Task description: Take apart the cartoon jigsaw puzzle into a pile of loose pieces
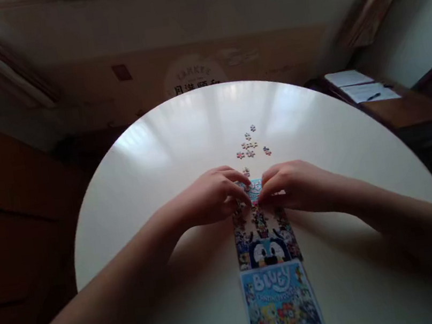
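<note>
A partly joined jigsaw puzzle (269, 251) lies on the white table, with bare gaps in its upper half and a blue dog's face near its lower edge. Over its top left part, my left hand (215, 195) is closed, its fingertips on the pieces. My right hand (298, 185) faces it, thumb and fingers pinched at the puzzle's upper right part. Between both hands shows a light blue lettered section. Whether either hand grips a single piece is hidden by the fingers. Just below the puzzle lies a "Bluey" picture card (281, 304).
Beyond my hands, several loose puzzle pieces (250, 153) are scattered, one close to the puzzle's top edge. The round white table (127, 218) has a curved far rim. Right of it, papers (368, 90) and a pen lie on a brown surface.
</note>
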`<state>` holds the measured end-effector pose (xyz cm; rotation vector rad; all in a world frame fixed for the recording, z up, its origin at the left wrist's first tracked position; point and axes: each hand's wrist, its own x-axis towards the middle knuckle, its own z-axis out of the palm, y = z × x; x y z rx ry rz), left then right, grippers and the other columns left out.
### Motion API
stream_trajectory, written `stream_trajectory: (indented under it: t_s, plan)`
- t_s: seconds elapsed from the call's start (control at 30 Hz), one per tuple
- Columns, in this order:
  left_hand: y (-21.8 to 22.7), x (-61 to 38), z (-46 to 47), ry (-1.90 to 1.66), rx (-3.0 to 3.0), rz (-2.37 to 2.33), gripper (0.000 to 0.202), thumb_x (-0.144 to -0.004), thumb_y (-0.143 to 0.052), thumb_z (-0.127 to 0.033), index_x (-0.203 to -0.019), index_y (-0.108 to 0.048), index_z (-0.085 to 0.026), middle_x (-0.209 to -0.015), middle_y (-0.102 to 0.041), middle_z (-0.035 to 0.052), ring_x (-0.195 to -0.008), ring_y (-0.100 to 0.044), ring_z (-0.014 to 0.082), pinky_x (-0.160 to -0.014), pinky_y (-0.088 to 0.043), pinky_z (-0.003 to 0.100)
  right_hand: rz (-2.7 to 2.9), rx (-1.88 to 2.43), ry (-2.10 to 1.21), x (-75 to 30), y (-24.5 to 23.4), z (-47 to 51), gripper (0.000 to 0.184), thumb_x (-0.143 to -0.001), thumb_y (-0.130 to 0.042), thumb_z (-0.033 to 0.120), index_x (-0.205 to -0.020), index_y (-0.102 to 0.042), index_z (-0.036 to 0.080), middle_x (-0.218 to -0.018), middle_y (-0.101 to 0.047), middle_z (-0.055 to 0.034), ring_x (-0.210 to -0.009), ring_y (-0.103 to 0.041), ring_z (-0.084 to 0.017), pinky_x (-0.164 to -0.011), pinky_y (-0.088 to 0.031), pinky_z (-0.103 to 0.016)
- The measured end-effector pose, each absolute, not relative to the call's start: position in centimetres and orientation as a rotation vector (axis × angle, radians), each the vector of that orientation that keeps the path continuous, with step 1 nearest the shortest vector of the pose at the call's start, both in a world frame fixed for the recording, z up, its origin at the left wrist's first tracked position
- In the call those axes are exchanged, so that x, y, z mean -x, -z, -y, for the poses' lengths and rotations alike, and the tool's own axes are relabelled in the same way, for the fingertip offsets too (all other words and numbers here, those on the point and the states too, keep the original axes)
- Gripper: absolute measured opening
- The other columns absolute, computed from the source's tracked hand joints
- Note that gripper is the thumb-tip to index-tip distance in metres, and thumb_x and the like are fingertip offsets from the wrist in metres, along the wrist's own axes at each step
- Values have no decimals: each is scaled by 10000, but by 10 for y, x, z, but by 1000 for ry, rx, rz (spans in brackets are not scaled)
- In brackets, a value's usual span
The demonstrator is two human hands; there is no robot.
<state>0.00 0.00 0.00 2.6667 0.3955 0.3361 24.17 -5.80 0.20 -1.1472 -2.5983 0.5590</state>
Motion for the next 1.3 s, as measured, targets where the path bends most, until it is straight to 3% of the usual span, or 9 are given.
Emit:
stream_trajectory:
  t_s: [0.4,0.77,1.3]
  plan:
    - [0,1,0,-330,-2674,-410,387,-781,-631,-15,-947,-804,-317,-1191,-705,16,-1079,-633,211,-978,-509,393,2680,1147,-488,-240,-6,59,220,-880,-659,226,-1013,-786,349,-894,-727,27,-756,-622,-110,-650,-368,-240]
    - [-1,-1,1,-310,-2679,-450,377,-788,-623,-14,-937,-804,-309,-1171,-713,9,-1082,-632,208,-973,-513,383,2736,1128,-369,-238,-6,61,226,-890,-639,239,-1024,-775,361,-903,-738,36,-747,-621,-114,-629,-343,-249]
    - [-7,-6,6,-333,-2764,-458,353,-785,-624,-26,-913,-803,-303,-1166,-723,10,-1081,-641,214,-960,-511,379,2714,1091,-688,-243,-13,51,254,-891,-606,199,-1043,-790,286,-931,-763,14,-750,-670,-109,-669,-417,-226]
